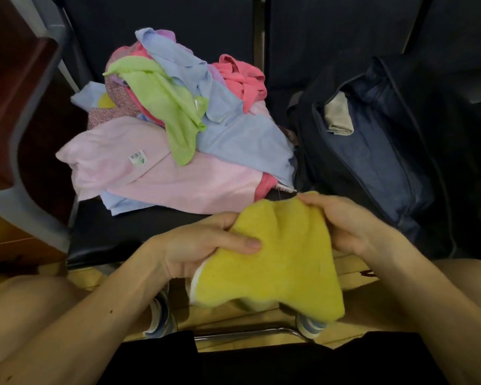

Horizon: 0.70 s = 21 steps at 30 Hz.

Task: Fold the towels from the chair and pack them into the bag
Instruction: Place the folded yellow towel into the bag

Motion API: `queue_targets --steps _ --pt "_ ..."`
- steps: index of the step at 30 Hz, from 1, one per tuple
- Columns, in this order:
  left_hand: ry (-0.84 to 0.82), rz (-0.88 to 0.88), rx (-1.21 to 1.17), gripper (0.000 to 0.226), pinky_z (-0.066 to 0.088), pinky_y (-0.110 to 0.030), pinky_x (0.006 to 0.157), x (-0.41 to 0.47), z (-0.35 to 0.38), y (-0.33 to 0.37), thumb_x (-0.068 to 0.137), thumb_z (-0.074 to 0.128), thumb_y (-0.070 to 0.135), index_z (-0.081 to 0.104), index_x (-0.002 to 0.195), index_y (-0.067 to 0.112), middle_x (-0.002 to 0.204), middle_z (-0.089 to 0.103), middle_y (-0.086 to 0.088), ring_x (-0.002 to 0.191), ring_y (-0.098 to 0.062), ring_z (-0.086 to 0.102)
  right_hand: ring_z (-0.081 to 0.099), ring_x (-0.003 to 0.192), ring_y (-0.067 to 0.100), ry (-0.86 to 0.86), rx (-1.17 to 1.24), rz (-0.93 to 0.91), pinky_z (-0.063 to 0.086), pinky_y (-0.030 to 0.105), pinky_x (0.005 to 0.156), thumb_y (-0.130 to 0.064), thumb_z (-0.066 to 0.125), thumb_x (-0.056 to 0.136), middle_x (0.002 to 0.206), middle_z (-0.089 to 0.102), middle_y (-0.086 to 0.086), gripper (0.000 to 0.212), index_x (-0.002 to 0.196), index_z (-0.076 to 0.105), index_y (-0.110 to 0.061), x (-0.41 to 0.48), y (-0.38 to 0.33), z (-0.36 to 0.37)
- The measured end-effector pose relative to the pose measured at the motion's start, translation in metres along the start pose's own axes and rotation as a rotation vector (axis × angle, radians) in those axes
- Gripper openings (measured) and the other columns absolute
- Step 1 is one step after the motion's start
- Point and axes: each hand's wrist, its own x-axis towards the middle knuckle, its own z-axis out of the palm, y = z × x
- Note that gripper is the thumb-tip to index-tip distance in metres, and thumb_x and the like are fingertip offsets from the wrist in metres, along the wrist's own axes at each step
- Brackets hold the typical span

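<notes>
Two hands point(203, 245) point(350, 226) grip one yellow towel point(283, 262) near one dark bag point(386, 168).

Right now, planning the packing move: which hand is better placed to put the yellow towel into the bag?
Probably the right hand: it grips the yellow towel nearest the open bag; the left hand is farther.
</notes>
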Motion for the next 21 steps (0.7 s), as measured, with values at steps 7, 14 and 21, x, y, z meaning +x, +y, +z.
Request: queue_targets --steps 7,14,21 --pt "0.271 0.079 -0.227 0.033 0.053 -0.023 0.045 -0.006 0.018 0.017 0.031 0.093 0.014 0.077 0.058 0.004 0.062 0.072 -0.009 0.055 -0.017 0.071 0.055 0.093 0.023 -0.239 -0.406 0.131 0.051 0.036 0.090 -0.021 0.046 0.102 0.114 0.062 0.014 0.035 0.126 0.058 0.001 -0.009 0.056 0.016" --pt "0.711 0.068 -0.276 0.038 0.050 -0.029 0.057 -0.013 -0.012 0.024 0.096 0.056 0.027 0.073 0.066 0.011 0.059 0.069 -0.006 0.048 -0.017 0.068 0.062 0.121 0.029 -0.537 0.312 0.028 0.054 0.043 0.095 -0.088 0.051 0.060 0.131 0.064 0.009 0.091 0.120 0.072 -0.023 -0.025 0.026 0.023" --pt "0.561 -0.012 -0.377 0.056 0.053 -0.043 0.092 -0.015 -0.007 0.020 0.080 0.063 0.053 0.075 0.113 0.009 0.115 0.073 -0.012 0.101 -0.027 0.072 0.071 0.102 0.024 -0.493 0.272 -0.153 0.059 0.032 0.073 -0.044 0.097 0.039 0.114 0.073 0.012 0.073 0.103 0.079 -0.013 -0.033 0.008 0.012"
